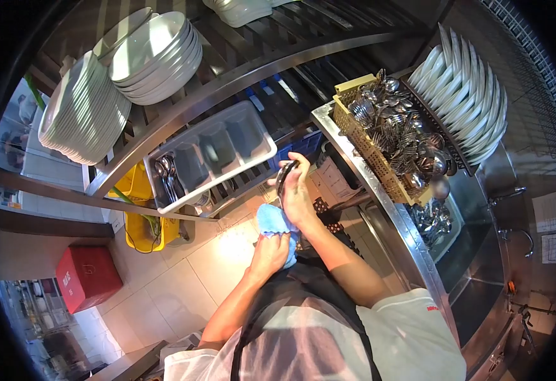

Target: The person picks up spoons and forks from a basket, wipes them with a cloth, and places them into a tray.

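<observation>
**Blue cloth [273, 219] nearest me, dark utensil [284, 180] beyond it, off the divided tray's [217, 149] right end**

Spoons [167, 180] lay in the tray's left-end compartment. Nearer me than its right end, my left hand [271, 254] was bunched about the cloth, fingers folded into it. The cloth's free part reached away from me, toward my other hand; whether they touched I could not tell. Near that same end of the tray, my right hand [298, 195] had its fingers curled around the utensil, its kind hidden by my grip. Its long axis ran away from me, far tip leaning slightly right, so it lay ahead of my left hand. Well right of the tray sat the yellow basket [379, 166], heaped with cutlery [395, 124].
</observation>
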The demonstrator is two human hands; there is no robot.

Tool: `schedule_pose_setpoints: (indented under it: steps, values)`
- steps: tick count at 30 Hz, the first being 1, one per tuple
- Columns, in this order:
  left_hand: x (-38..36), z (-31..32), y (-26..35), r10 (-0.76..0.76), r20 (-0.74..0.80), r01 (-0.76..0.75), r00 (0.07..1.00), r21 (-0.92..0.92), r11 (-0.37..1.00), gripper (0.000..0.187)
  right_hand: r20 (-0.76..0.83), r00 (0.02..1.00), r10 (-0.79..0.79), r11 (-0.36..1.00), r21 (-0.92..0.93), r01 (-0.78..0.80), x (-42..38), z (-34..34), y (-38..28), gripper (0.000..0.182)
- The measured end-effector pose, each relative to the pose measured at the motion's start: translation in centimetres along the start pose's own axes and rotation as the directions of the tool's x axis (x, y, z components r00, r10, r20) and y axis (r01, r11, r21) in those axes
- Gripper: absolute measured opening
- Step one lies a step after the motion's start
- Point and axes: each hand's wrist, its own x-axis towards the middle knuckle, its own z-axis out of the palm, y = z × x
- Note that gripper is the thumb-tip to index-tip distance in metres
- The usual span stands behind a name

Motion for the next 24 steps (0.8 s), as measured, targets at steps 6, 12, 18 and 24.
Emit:
schedule_pose_setpoints:
  steps: [6, 12, 18, 24]
  values:
    - [-0.2, 0.1, -0.8, 0.053, 0.069, -0.051, 0.996, -0.026, 0.998, 0.012, 0.362, 0.901, 0.240, 0.660, 0.619, -0.425, 1.1, -1.2, 0.3, 0.028]
    - [0.5, -1.1, -0.5, -0.181, 0.263, 0.317, 0.948, -0.710, 0.629, 0.018, 0.382, 0.858, 0.344, 0.402, 0.766, -0.502, 1.1, -1.6, -0.5, 0.021]
    - [-0.7, -1.5, -1.8, -0.302, 0.268, 0.288, 0.915, -0.957, 0.023, 0.030, 0.100, 0.928, 0.359, 0.583, 0.753, -0.306, 1.2, -2.0, -0.8, 0.020]
    - [0.1, -2.3, -1.0, -0.192, 0.428, 0.349, 0.883, -0.327, 0.878, 0.029, 0.205, 0.972, 0.113, 0.612, 0.757, -0.231, -0.6, 0.8, -0.9, 0.023]
